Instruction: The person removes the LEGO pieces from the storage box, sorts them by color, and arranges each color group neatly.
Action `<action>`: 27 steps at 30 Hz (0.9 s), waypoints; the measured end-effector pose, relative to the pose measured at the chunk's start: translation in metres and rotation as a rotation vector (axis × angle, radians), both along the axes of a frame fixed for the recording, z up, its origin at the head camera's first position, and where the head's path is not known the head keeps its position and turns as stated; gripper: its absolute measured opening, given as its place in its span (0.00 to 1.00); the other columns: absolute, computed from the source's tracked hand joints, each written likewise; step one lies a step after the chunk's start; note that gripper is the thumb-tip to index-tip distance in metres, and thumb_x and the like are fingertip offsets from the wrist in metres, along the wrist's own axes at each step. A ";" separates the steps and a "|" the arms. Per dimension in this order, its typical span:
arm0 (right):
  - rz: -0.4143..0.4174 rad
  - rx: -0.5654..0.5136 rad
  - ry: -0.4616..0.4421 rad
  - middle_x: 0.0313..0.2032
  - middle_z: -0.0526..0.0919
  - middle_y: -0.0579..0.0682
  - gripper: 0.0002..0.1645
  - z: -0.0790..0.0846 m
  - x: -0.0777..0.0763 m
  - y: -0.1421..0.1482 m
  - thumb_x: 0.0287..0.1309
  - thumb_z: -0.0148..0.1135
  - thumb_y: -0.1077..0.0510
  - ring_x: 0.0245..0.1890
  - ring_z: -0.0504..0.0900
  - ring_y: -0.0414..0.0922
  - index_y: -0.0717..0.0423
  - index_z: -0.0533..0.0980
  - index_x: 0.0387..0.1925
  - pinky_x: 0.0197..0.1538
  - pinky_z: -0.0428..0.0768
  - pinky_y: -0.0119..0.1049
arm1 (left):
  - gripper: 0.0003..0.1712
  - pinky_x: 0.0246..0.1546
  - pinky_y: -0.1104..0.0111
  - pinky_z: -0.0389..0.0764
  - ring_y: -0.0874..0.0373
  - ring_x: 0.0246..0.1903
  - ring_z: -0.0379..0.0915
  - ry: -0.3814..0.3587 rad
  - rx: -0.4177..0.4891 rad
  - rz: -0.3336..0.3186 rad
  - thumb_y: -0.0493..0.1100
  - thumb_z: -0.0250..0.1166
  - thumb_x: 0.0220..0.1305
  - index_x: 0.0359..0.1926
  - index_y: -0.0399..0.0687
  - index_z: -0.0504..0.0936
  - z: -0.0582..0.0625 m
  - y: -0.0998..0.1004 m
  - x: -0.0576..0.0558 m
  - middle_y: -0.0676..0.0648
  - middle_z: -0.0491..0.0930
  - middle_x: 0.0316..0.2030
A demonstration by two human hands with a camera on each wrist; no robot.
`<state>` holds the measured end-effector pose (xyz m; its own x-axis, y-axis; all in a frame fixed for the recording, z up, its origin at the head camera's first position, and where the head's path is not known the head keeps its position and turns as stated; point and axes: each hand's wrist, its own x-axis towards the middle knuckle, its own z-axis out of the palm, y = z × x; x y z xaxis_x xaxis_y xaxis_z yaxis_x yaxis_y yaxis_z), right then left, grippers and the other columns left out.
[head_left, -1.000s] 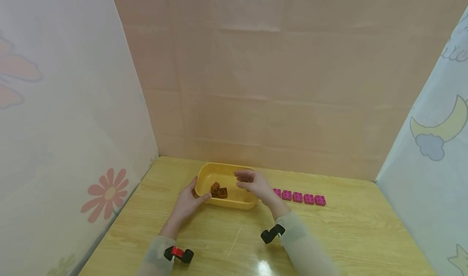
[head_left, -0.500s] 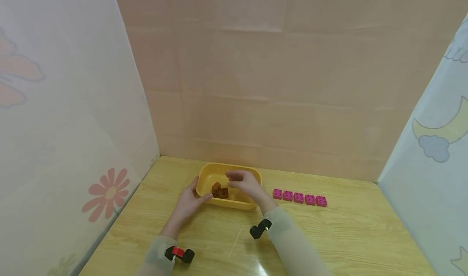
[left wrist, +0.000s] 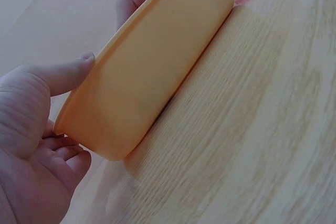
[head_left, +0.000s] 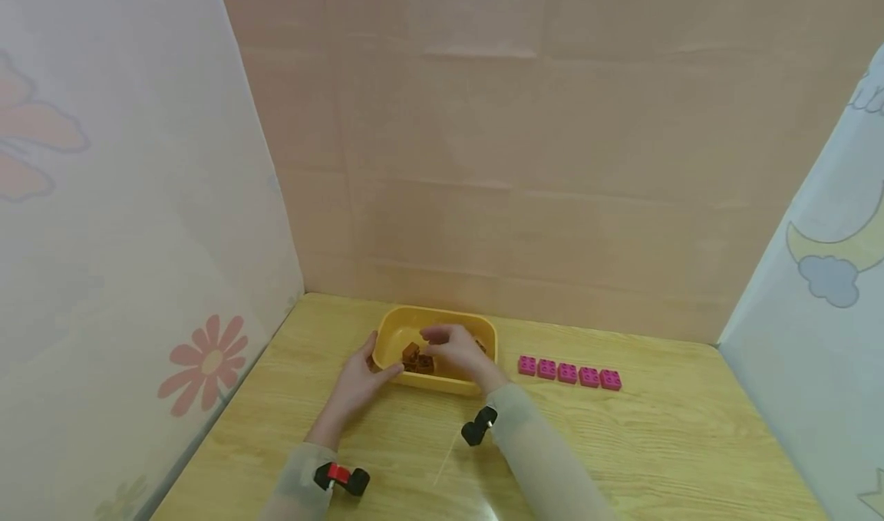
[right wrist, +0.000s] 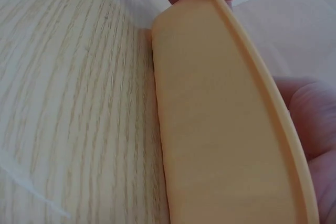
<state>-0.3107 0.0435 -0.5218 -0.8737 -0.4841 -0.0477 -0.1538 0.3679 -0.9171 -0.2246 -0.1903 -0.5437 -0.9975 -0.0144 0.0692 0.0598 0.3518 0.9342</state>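
A yellow plastic tub (head_left: 431, 384) stands near the back of the table. My left hand (head_left: 355, 383) grips its left end, the thumb over the rim and the fingers against the outside, as the left wrist view (left wrist: 39, 124) also shows. Several brown toy building bricks (head_left: 418, 361) lie inside at the left front. Over the tub's inside is my right hand (head_left: 456, 348), bent fingers spread from the thumb just right of those bricks; nothing shows between them. In the right wrist view the tub wall (right wrist: 220, 114) hides most of that hand.
To the tub's right, several magenta building bricks (head_left: 568, 373) form a straight row on the wooden table (head_left: 621, 444). Another brown brick (head_left: 479, 344) shows at the tub's right end. A papered wall (head_left: 442, 199) stands behind; patterned panels flank both sides.
My right hand has moved left within the tub, from its right side toward the brown bricks. The row's leftmost magenta brick has come into full view. The left hand keeps its grip.
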 end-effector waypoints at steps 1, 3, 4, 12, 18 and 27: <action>0.003 0.012 0.001 0.61 0.85 0.56 0.25 0.000 0.000 -0.001 0.70 0.71 0.60 0.63 0.82 0.56 0.61 0.81 0.65 0.67 0.80 0.53 | 0.58 0.76 0.48 0.63 0.37 0.78 0.55 -0.003 0.001 0.000 0.45 0.77 0.68 0.83 0.29 0.50 0.001 0.000 0.000 0.31 0.52 0.82; 0.011 0.020 -0.007 0.61 0.85 0.57 0.26 0.000 0.000 -0.004 0.69 0.73 0.58 0.63 0.82 0.57 0.62 0.81 0.65 0.66 0.81 0.54 | 0.58 0.75 0.46 0.64 0.35 0.78 0.56 0.003 -0.003 -0.003 0.46 0.77 0.68 0.83 0.28 0.50 0.001 0.000 0.000 0.30 0.52 0.81; 0.017 0.023 -0.009 0.61 0.85 0.57 0.27 -0.001 0.000 -0.006 0.68 0.73 0.58 0.63 0.81 0.57 0.62 0.81 0.65 0.66 0.81 0.54 | 0.58 0.75 0.46 0.65 0.36 0.78 0.56 0.000 -0.005 -0.002 0.46 0.77 0.68 0.83 0.28 0.50 0.001 -0.001 0.000 0.30 0.52 0.81; 0.035 0.080 0.004 0.58 0.86 0.56 0.30 -0.008 0.000 -0.018 0.65 0.77 0.54 0.60 0.84 0.55 0.62 0.82 0.64 0.63 0.83 0.53 | 0.59 0.74 0.48 0.68 0.38 0.77 0.60 0.001 0.046 -0.026 0.45 0.77 0.69 0.84 0.30 0.48 -0.003 -0.001 0.000 0.31 0.53 0.81; 0.005 0.120 0.018 0.55 0.88 0.53 0.31 -0.010 0.000 -0.023 0.63 0.79 0.51 0.56 0.85 0.52 0.60 0.83 0.62 0.61 0.84 0.51 | 0.58 0.74 0.47 0.67 0.38 0.77 0.59 0.024 0.055 -0.034 0.45 0.77 0.69 0.84 0.31 0.50 -0.003 -0.001 0.000 0.33 0.54 0.82; -0.024 0.163 0.038 0.50 0.89 0.49 0.29 -0.016 -0.002 -0.027 0.60 0.81 0.48 0.52 0.86 0.49 0.57 0.84 0.59 0.59 0.85 0.49 | 0.60 0.74 0.46 0.66 0.38 0.77 0.58 0.027 0.044 -0.029 0.48 0.78 0.68 0.84 0.30 0.49 -0.004 -0.002 0.000 0.32 0.53 0.81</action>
